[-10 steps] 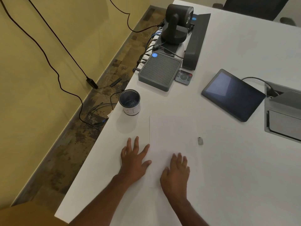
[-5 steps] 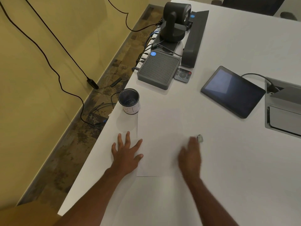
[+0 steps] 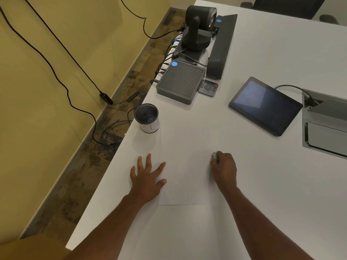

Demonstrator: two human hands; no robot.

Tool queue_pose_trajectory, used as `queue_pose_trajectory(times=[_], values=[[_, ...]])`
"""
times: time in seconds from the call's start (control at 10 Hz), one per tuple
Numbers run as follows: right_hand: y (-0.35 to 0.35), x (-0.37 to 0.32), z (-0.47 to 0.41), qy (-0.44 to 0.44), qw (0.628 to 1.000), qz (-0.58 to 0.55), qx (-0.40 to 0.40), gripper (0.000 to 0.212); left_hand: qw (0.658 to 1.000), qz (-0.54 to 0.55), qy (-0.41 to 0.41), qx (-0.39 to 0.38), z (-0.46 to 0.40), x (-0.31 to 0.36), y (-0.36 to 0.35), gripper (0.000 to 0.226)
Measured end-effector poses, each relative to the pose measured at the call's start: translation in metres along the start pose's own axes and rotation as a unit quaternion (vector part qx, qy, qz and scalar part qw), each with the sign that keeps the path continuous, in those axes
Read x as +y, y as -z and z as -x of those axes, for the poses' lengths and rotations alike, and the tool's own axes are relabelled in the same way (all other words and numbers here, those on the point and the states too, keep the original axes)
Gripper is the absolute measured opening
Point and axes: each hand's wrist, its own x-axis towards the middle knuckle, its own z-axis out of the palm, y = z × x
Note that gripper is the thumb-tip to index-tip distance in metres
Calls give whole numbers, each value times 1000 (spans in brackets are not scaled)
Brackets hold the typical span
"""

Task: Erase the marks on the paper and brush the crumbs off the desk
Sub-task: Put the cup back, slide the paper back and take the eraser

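Observation:
A white sheet of paper [image 3: 187,166] lies flat on the white desk [image 3: 262,203] in front of me. No marks show on it at this distance. My left hand [image 3: 147,175] rests flat with fingers spread on the paper's left edge. My right hand [image 3: 224,168] sits at the paper's right edge, fingers curled round a small grey-and-white eraser [image 3: 214,155], of which only the tip shows.
A black mesh cup [image 3: 147,117] stands near the desk's left edge, beyond the left hand. Further back are a grey ribbed box [image 3: 180,81], a remote [image 3: 208,87], a camera [image 3: 199,27] and a tablet [image 3: 264,106]. A grey cable hatch [image 3: 326,124] sits at right.
The right hand moved off the paper to the right and closed on the eraser. The paper shifted left on the desk. The left hand slid with it along the paper's left edge.

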Motion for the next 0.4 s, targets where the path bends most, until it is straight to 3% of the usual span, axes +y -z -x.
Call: queue_pose_trajectory(times=[0.1,0.3,0.4], values=[[-5,-2,2,-10,1000,9,21,18,1000,2,-1,-2,0,-1,2,77],[12,-8,3,-44,999,-10,-26,15,1000,1,-1,-15,-1,-1,13,77],[41,-34,10,-52,994,-89,25,46,999,30,-27,5,4,-4,14,71]])
